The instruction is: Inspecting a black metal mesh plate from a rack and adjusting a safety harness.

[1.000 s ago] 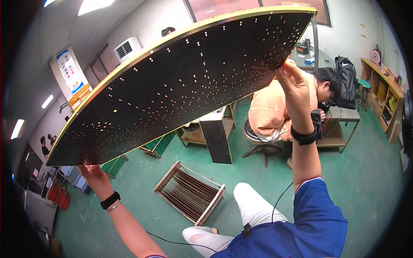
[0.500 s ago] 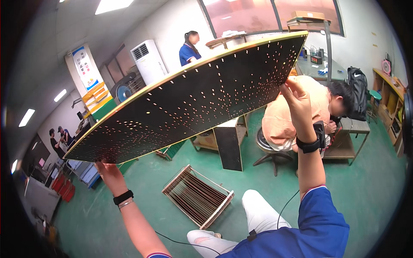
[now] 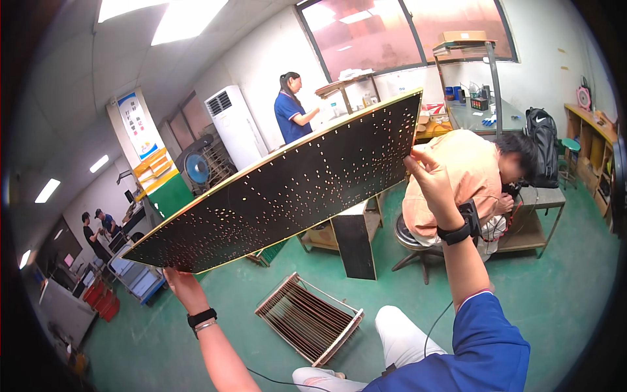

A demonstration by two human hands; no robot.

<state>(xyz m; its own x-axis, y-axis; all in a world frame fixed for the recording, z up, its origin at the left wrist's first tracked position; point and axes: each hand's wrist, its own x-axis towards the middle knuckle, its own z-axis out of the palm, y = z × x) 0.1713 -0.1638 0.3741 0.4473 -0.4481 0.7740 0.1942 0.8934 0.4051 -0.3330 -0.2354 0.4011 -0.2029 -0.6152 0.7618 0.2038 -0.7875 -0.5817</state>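
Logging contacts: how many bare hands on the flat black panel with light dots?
2: the left hand near the lower-left corner of the black panel, the right hand near its lower-right corner. The panel may hide others.

You're in a blue short-sleeved shirt, right cuff edged with thin red and white stripes. White trousers, faint frayed patch on the left leg. Left hand bare; black wristband, thin silvery bracelet just beside it, nearer you. Right hand bare too; wide black strap with dark boxy unit. Thin black cable curves by your right leg. Small dark clip-like piece near shirt hem, exact type unclear.
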